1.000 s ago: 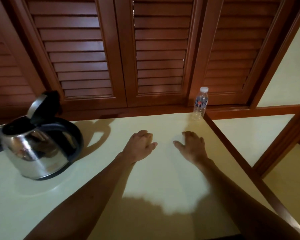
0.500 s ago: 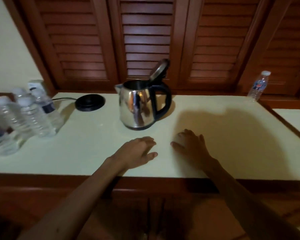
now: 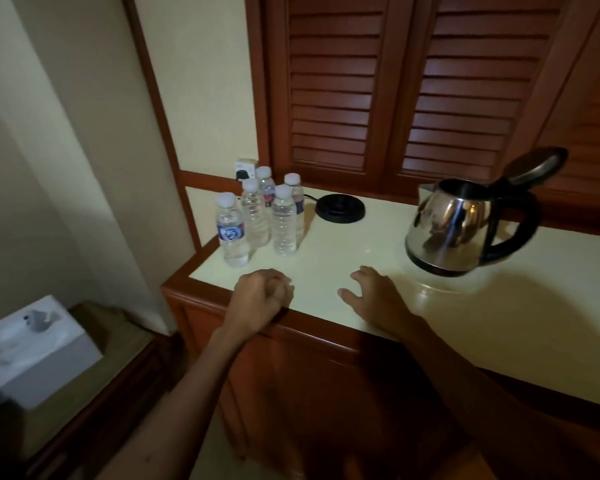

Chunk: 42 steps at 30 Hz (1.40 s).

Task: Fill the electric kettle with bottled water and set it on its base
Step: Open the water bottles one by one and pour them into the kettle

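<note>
Cream-coloured countertop (image 3: 343,265) on a wooden cabinet fills the middle of the view, and both bare hands rest at its front edge, holding nothing. The left hand (image 3: 261,299) sits near the front left corner with its fingers curled under into a loose fist; the right hand (image 3: 374,297) lies just beside it, palm down with fingers relaxed and slightly spread. Compared with half a second ago, the head has swung left: the hands sit much as they did, but the group of bottles now stands close ahead of the left hand rather than off at the view's edge. Five capped water bottles (image 3: 257,216) cluster by the left edge, the nearest one (image 3: 232,233) carrying a blue label. Behind them and a little right, near the back edge, lies the round black kettle base (image 3: 340,207) with its cord running left toward a wall socket (image 3: 246,168). The stainless steel electric kettle (image 3: 451,230) stands off its base, well apart from it toward the right, lid (image 3: 537,166) tipped open, black handle facing right. Nothing is poured yet; the turn toward the bottles suggests picking one up comes next, probably with the left hand.
</note>
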{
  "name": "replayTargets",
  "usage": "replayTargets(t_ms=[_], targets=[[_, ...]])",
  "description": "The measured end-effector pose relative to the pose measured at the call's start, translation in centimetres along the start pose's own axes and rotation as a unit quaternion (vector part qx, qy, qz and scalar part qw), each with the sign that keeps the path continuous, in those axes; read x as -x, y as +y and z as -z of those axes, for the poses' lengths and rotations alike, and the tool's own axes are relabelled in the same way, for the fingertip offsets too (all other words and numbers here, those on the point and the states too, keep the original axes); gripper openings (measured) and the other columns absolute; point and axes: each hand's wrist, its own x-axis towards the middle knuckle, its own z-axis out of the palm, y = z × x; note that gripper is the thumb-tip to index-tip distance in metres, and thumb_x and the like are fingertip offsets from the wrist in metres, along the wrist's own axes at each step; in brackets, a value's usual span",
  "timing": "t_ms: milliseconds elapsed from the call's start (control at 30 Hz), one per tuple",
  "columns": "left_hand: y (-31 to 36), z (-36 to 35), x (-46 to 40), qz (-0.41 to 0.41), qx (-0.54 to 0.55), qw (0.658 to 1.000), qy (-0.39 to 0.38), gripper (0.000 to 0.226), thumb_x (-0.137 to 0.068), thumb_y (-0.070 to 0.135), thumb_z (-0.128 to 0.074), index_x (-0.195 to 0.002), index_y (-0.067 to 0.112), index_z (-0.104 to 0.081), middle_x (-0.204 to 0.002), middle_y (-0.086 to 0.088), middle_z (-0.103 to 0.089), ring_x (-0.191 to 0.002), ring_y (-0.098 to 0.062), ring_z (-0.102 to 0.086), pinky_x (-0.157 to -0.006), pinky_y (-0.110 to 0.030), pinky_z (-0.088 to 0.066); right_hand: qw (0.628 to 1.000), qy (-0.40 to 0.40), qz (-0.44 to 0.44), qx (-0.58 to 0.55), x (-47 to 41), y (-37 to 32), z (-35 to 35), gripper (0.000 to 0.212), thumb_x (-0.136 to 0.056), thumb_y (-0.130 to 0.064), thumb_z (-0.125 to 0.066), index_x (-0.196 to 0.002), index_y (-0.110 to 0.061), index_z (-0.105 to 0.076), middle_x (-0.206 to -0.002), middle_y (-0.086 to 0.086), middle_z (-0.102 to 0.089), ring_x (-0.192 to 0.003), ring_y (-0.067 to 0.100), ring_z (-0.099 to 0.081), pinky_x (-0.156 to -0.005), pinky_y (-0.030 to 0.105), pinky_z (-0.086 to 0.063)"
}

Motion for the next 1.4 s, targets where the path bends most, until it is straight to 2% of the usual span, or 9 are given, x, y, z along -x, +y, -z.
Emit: replayTargets(t_ms=[167,400,500,667,967,1033,1100,1233,1400], targets=[[-4.2,3.6,-1.0,0.157,0.095,0.97,0.159,0.033,-0.086,0.024,-0.073,-0.114,0.01,-0.067,-0.108,-0.006,-0.072,-0.092,-0.018,-0.067,-0.082,-0.028,-0.051,0.998,0.019,0.051,0.029,-2.0,-3.5,-2.4,0.055,-0.087,-0.046,-0.057,-0.123,-0.004,-0.057,-0.129,0.01,-0.056,-0.121,0.024,-0.049,-0.104,0.042,-0.034],[-6.0,5.1,-4.5,0.181,0.185,0.96,0.109,0.092,-0.072,0.03,-0.086,-0.147,0.016,-0.034,-0.142,-0.004,-0.054,-0.126,-0.021,-0.053,-0.102,-0.041,-0.048,0.998,0.006,0.017,0.055,-2.4,-3.4,-3.1,0.058,-0.09,-0.052,-0.047,-0.134,-0.015,-0.048,-0.148,0.007,-0.038,-0.138,0.021,-0.031,-0.115,0.042,-0.017],[-5.6,4.5,-5.3,0.137,0.216,0.963,0.09,0.082,-0.078,0.021,-0.082,-0.145,0.018,-0.037,-0.138,0.001,-0.055,-0.117,-0.01,-0.05,-0.097,-0.029,-0.043,0.999,-0.003,0.004,0.051,-2.4,-3.5,-3.0,0.058,-0.091,-0.052,-0.044,-0.137,-0.017,-0.044,-0.152,0.005,-0.032,-0.141,0.02,-0.024,-0.116,0.041,-0.013],[-5.4,2.9,-5.5,0.124,0.215,0.959,0.135,0.069,-0.079,0.017,-0.081,-0.139,0.014,-0.048,-0.131,-0.001,-0.062,-0.112,-0.017,-0.061,-0.089,-0.027,-0.051,0.999,-0.003,0.013,0.034,-2.3,-3.4,-3.0,0.054,-0.09,-0.05,-0.048,-0.132,-0.017,-0.05,-0.149,0.003,-0.038,-0.137,0.018,-0.03,-0.114,0.039,-0.017],[-2.3,0.8,-3.8,0.088,0.288,0.954,-0.001,0.063,-0.075,0.015,-0.084,-0.13,0.027,-0.054,-0.111,0.006,-0.07,-0.097,-0.007,-0.067,-0.077,-0.018,-0.054,0.967,0.153,0.024,-0.203,-1.9,-3.9,-0.2,0.024,-0.087,-0.028,-0.063,-0.105,-0.013,-0.068,-0.106,0.001,-0.07,-0.09,0.006,-0.062,-0.081,0.019,-0.049],[-0.9,-0.3,-3.7,0.081,0.321,0.943,-0.038,0.063,-0.074,0.009,-0.084,-0.128,0.024,-0.056,-0.11,0.001,-0.073,-0.096,-0.01,-0.07,-0.08,-0.022,-0.056,0.951,0.218,0.072,-0.207,-1.9,-4.7,1.9,0.013,-0.088,-0.02,-0.062,-0.093,-0.011,-0.07,-0.087,0.0,-0.071,-0.071,-0.003,-0.06,-0.065,0.007,-0.045],[0.5,-1.6,-3.7,0.071,0.348,0.93,-0.091,0.066,-0.073,0.002,-0.083,-0.131,0.017,-0.055,-0.11,-0.005,-0.074,-0.098,-0.016,-0.071,-0.083,-0.025,-0.057,0.935,0.267,0.107,-0.209,-1.7,-5.3,4.5,0.01,-0.089,-0.019,-0.061,-0.088,-0.012,-0.069,-0.076,-0.005,-0.067,-0.065,-0.007,-0.056,-0.061,0.009,-0.042],[3.7,-4.7,-3.9,0.023,0.349,0.919,-0.184,0.071,-0.073,0.001,-0.083,-0.135,0.014,-0.053,-0.108,-0.011,-0.074,-0.1,-0.026,-0.071,-0.088,-0.036,-0.057,0.97,0.188,0.089,-0.127,-1.6,-4.5,8.6,0.028,-0.088,-0.041,-0.058,-0.103,-0.018,-0.064,-0.085,-0.007,-0.064,-0.073,0.005,-0.058,-0.065,0.025,-0.048],[6.9,-8.1,-4.0,-0.008,0.327,0.921,-0.212,0.07,-0.071,0.022,-0.085,-0.133,0.03,-0.054,-0.113,0.002,-0.073,-0.107,-0.017,-0.068,-0.095,-0.042,-0.055,0.986,0.147,0.043,0.059,-0.9,-2.6,11.2,0.036,-0.089,-0.044,-0.05,-0.088,-0.011,-0.064,-0.084,0.005,-0.063,-0.075,0.017,-0.056,-0.069,0.035,-0.049]])
